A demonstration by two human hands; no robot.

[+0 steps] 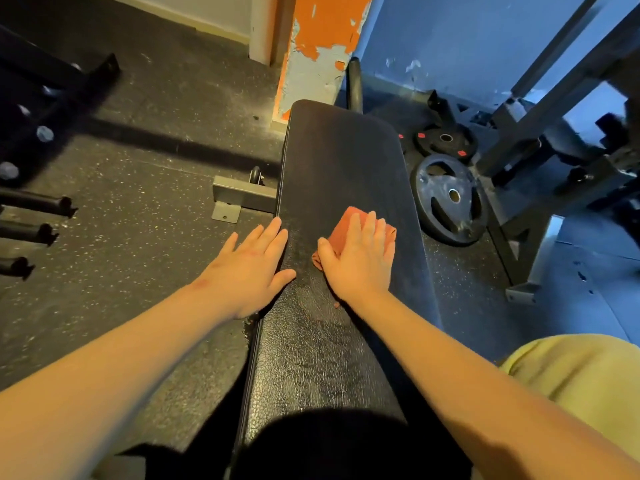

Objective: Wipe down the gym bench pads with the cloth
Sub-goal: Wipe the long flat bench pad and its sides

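View from a head-worn camera, looking down the length of a black gym bench.

At nine o'clock, dark rack pegs [38,202] jut out over the speckled rubber floor [145,209]. Further right, a grey bench foot [242,195] sits just beside the pad's left edge.

The left hand [249,268] lies flat against that edge with its fingers straight and slightly spread and its thumb on the top surface. It holds nothing.

The bench pad [343,161] runs from six o'clock toward twelve, where a peeling orange pillar [322,46] stands behind its far end.

Near the centre, the reddish cloth [348,220] lies folded on the pad. The right hand [360,258] presses it down with a flat palm and straight fingers, thumb pointing toward nine o'clock. Cloth shows past the fingertips and beside the thumb.

At three o'clock, two weight plates [450,199] lie on the floor beside the bench, with a grey machine frame [554,140] beyond. Yellow fabric [571,372] fills five o'clock.

The wiping looks to be in progress: the near pad shows a streaky sheen, and the far half looks duller. The next move likely calls for sliding the cloth toward twelve o'clock under steady palm pressure, with the left hand bracing.
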